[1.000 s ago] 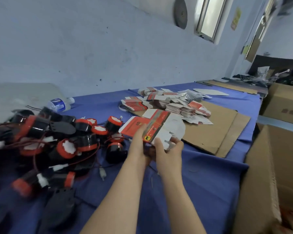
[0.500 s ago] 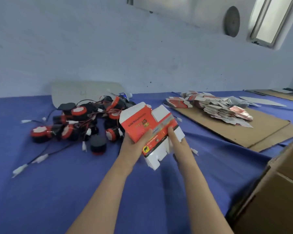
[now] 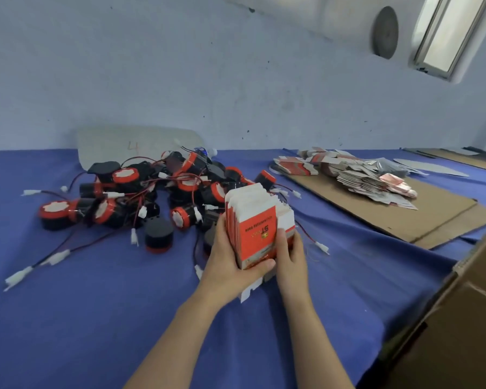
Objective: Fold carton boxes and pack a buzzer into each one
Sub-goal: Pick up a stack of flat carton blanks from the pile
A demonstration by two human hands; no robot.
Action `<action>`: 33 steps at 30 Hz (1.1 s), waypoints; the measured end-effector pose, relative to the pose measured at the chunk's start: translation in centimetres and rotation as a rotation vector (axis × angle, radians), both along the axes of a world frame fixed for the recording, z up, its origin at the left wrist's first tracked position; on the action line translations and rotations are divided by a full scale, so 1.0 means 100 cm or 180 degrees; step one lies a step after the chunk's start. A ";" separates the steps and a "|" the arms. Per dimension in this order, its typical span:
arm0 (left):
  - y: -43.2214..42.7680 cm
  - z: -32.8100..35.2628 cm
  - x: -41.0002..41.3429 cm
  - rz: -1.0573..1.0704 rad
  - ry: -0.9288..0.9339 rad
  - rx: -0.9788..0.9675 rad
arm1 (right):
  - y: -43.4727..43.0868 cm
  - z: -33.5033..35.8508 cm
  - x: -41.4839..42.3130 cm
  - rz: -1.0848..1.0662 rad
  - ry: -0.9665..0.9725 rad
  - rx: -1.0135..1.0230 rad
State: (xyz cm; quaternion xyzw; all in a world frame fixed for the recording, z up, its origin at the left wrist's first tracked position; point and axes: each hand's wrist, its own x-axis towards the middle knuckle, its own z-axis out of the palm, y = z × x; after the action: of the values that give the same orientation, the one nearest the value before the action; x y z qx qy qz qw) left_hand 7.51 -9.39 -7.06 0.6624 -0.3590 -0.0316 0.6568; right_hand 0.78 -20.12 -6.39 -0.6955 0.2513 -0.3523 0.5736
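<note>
A stack of flat red-and-white cartons (image 3: 254, 220) stands on edge on the blue table cloth (image 3: 96, 318). My left hand (image 3: 230, 265) grips its left side with the thumb across the bottom front. My right hand (image 3: 289, 256) holds the right side, fingers curled on the front carton. A pile of black-and-red buzzers (image 3: 152, 189) with red wires and white plugs lies just behind and to the left.
More flat cartons (image 3: 357, 175) lie heaped on a brown cardboard sheet (image 3: 404, 217) at the back right. A big cardboard box (image 3: 460, 318) stands at the right edge. A pale board (image 3: 118, 144) leans on the wall behind the buzzers.
The carton stack has come down from mid-air and now stands on the cloth between both hands, squared up. The view has also swung left, toward the buzzer pile.
</note>
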 end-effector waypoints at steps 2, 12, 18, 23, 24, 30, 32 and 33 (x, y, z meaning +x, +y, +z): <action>-0.001 -0.003 0.003 0.0122 -0.0007 0.0037 | 0.000 -0.002 0.003 -0.0246 0.0360 -0.0037; -0.002 -0.004 0.001 0.0585 0.0053 0.0117 | 0.012 0.021 -0.020 -0.0508 0.0845 -0.0938; 0.002 0.004 -0.006 0.0767 -0.0519 0.0407 | 0.004 0.053 -0.015 -0.0063 0.2122 -0.1875; 0.001 0.001 -0.006 0.0703 -0.0472 0.0381 | 0.005 0.046 -0.017 -0.0288 0.1749 -0.1586; 0.001 0.000 -0.006 0.0659 -0.0406 0.0362 | 0.006 0.043 -0.018 -0.0352 0.1433 -0.1273; 0.002 -0.001 -0.006 0.0618 -0.0215 0.0366 | 0.006 0.043 -0.025 -0.0462 0.0755 -0.0590; 0.001 0.001 -0.008 0.0634 -0.0177 0.0311 | 0.011 0.043 -0.025 -0.0261 0.1269 -0.1244; 0.000 0.000 -0.008 0.0630 -0.0196 0.0271 | 0.012 0.045 -0.023 -0.0161 0.1509 -0.1474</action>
State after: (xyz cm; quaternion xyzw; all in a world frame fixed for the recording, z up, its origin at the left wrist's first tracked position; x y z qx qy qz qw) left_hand 6.68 -9.37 -7.03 0.7226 -0.3102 0.0386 0.6166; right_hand -1.47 -18.89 -1.92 -0.8636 0.3082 -0.2426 0.3168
